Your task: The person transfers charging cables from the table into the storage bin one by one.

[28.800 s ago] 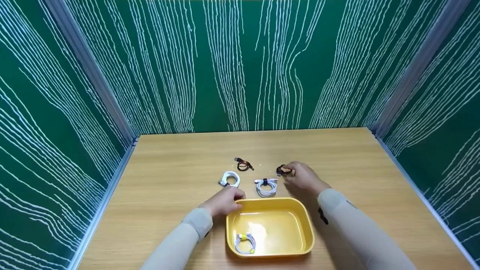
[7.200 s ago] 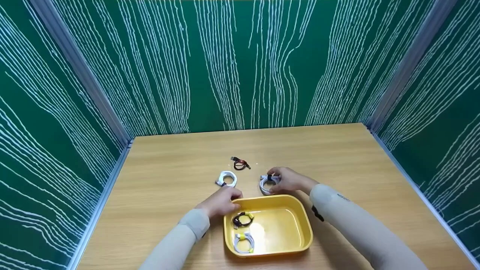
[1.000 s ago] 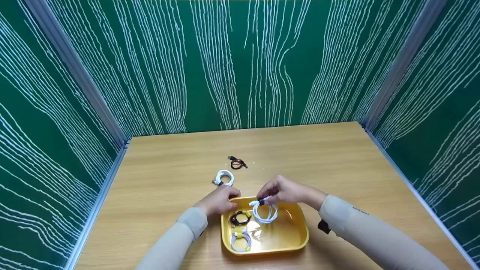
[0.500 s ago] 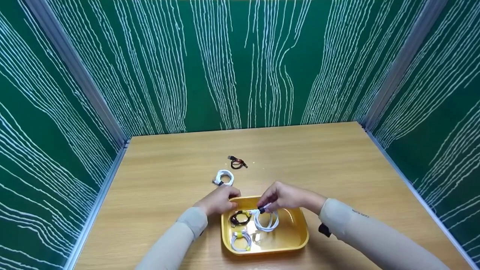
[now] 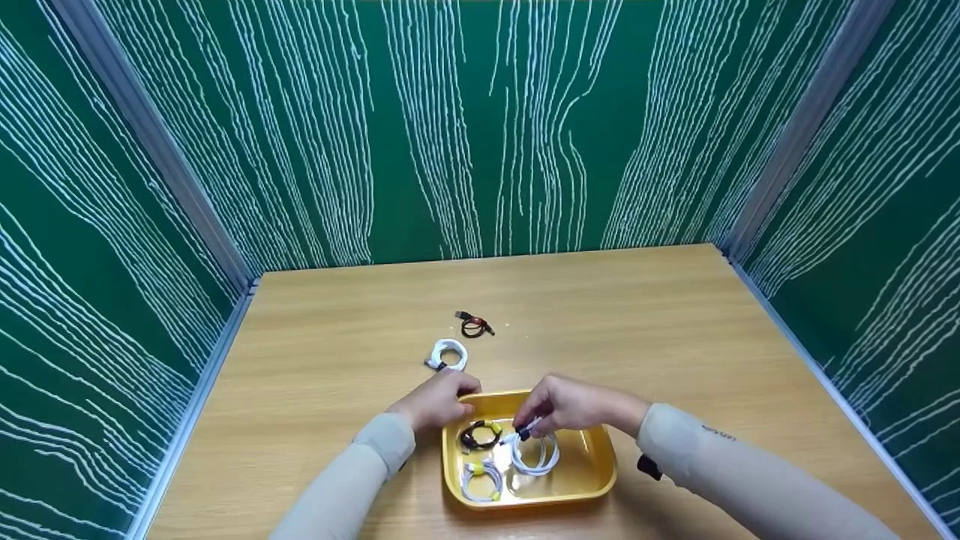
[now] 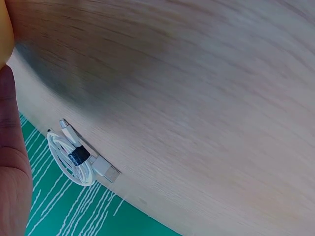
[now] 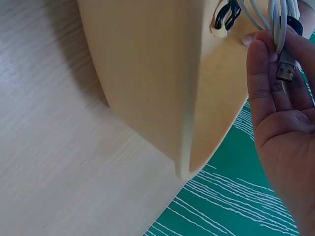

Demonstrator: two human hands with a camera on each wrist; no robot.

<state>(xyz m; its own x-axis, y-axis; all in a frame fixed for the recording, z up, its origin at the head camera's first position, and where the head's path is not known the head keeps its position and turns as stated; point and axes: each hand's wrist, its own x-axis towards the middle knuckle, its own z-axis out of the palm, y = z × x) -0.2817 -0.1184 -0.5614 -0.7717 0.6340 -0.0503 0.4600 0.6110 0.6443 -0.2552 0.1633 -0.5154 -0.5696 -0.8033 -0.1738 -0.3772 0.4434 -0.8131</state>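
Observation:
My right hand (image 5: 566, 403) pinches a coiled white USB cable (image 5: 538, 459) near its black strap, inside the yellow bin (image 5: 605, 450). In the right wrist view the cable's USB plug (image 7: 286, 70) sticks out between the fingers. At the bin's far left corner my left hand (image 5: 441, 399) grips the rim, thumb on the inner side. Within the bin lie a black coiled cable (image 5: 480, 445) with a yellow strap and, nearer me, a white coiled cable (image 5: 491, 491) with a yellow strap.
Just beyond my left hand, a white coiled cable (image 5: 457, 346) with a black strap lies on the wooden table (image 5: 337, 337). Farther back is a black USB cable (image 5: 474, 328) with a red strap. Green patterned walls (image 5: 517, 150) enclose the table's back and sides.
Since the oldest frame, the black yellow-strapped cable has come into the bin. My right hand has brought the white cable from the table into the bin, lowering it over the last second.

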